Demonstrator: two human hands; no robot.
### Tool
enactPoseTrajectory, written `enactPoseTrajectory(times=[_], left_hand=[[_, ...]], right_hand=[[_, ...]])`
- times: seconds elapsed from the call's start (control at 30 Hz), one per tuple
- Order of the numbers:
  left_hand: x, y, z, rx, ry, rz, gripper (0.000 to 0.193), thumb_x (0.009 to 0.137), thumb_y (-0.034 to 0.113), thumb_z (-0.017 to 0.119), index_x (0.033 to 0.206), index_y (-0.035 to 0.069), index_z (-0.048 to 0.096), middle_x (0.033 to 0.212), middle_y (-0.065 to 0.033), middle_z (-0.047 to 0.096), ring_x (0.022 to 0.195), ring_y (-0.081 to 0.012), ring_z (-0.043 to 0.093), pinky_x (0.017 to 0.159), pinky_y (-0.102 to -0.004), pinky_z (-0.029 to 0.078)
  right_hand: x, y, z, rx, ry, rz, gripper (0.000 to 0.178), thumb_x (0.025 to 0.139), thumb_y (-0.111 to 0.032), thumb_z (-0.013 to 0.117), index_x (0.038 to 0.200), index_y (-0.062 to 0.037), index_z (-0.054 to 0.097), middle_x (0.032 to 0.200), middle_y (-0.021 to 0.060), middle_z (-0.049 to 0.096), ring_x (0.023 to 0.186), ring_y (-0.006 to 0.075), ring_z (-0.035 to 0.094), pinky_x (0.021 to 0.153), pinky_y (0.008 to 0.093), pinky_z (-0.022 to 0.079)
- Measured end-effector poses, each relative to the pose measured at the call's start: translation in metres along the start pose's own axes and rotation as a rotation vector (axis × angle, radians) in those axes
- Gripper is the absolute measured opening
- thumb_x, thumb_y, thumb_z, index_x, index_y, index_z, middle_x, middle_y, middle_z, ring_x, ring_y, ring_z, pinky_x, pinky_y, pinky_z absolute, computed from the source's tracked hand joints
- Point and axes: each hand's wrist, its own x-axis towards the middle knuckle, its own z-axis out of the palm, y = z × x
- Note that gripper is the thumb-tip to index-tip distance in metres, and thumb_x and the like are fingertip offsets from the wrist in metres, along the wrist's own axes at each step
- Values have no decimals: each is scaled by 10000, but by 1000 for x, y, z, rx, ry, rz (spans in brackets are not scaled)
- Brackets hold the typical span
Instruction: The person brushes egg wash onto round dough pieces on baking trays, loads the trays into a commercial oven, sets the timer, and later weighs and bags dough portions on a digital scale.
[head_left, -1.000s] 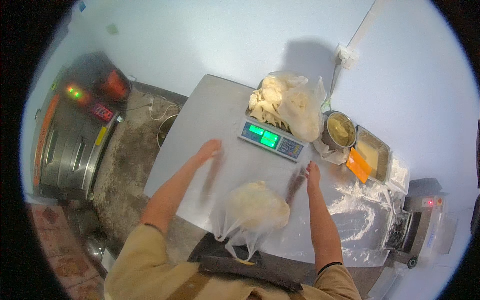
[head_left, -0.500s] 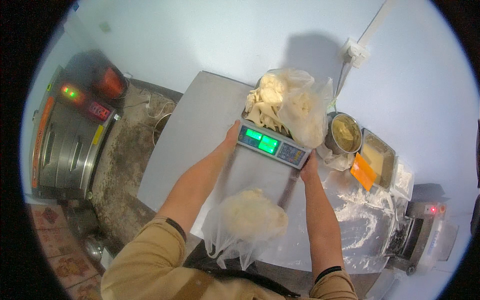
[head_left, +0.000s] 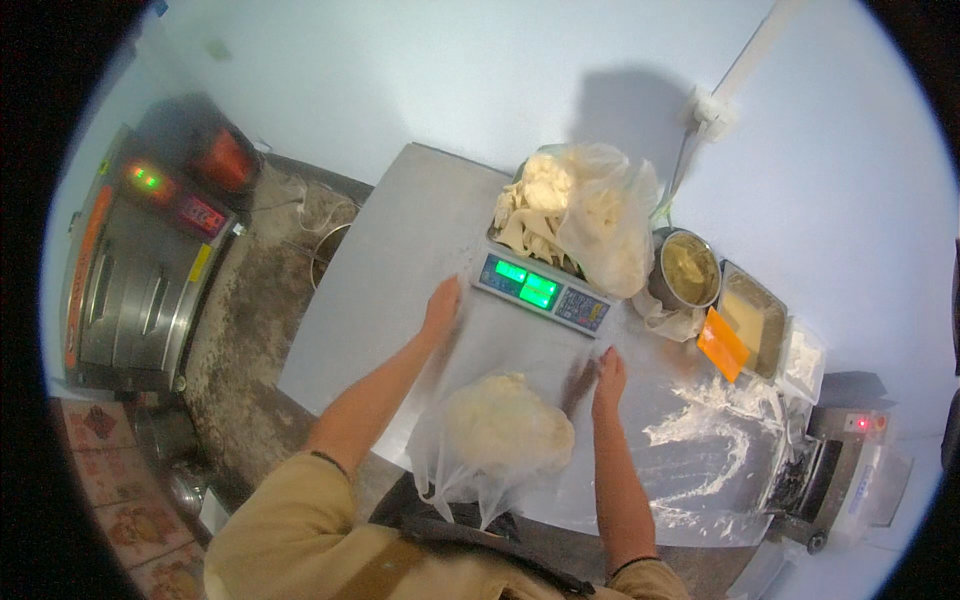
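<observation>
A grey digital scale (head_left: 545, 291) with lit green displays sits towards the back of the metal table. Its tray carries pale dough pieces (head_left: 530, 210) and a clear plastic bag of dough (head_left: 607, 225). Off the scale's left end, my left hand (head_left: 441, 306) hovers with nothing in it, fingers loosely apart. My right hand (head_left: 609, 382) is likewise empty and loosely open, nearer to me than the scale's right end. Between my forearms, at the near table edge, lies another clear plastic bag (head_left: 500, 435) with a large lump of dough.
Right of the scale stand a round metal bowl (head_left: 688, 268) and a rectangular pan (head_left: 752, 315) with an orange scraper (head_left: 722, 345). Flour (head_left: 720, 430) is smeared over the table's right side, beside a machine (head_left: 835, 480). A steel oven (head_left: 140, 290) stands at left.
Both hands have let go of the scale's ends and drawn back towards me. The scale with its load stays at about the same place on the table.
</observation>
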Motion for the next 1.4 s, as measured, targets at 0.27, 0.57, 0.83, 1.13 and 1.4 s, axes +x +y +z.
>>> enactPoseTrajectory(times=[0.27,0.57,0.83,1.13,1.4], left_hand=[[-270,70,-109,143,-236,372,774,915,637,689,1387,35,570,1460,-180,541,1297,-319,558,1069,-467,461],[-353,103,-64,606,-354,665,980,742,456,888,1528,125,406,1604,-185,354,1459,-449,344,1198,-573,301],[-323,141,-64,121,-51,279,74,818,22,707,784,-10,649,731,-69,646,697,-153,602,625,-349,478],[-381,231,-92,49,-698,460,159,880,135,699,904,-20,679,827,-115,649,763,-240,626,713,-413,489],[-410,280,-86,-112,-804,919,164,864,109,671,796,-6,576,751,-153,518,721,-359,540,657,-443,434]], right_hand=[[-273,35,-50,-470,-89,-603,774,839,-381,824,1465,-62,498,1412,245,483,1350,405,439,1150,564,326],[-286,6,7,-928,-283,-794,727,783,-289,844,1432,-120,565,1277,240,576,1259,424,529,1116,585,363],[-288,-42,-15,-469,-192,-740,78,822,-30,710,898,-32,692,858,138,620,926,334,629,884,416,488],[-337,-89,-25,-449,-147,-794,444,831,-171,798,1215,-32,626,1358,227,487,1263,395,506,1074,486,432],[-412,-40,29,-688,3,-783,918,818,-306,841,1541,-41,341,1482,234,389,1394,408,383,1151,495,372]])
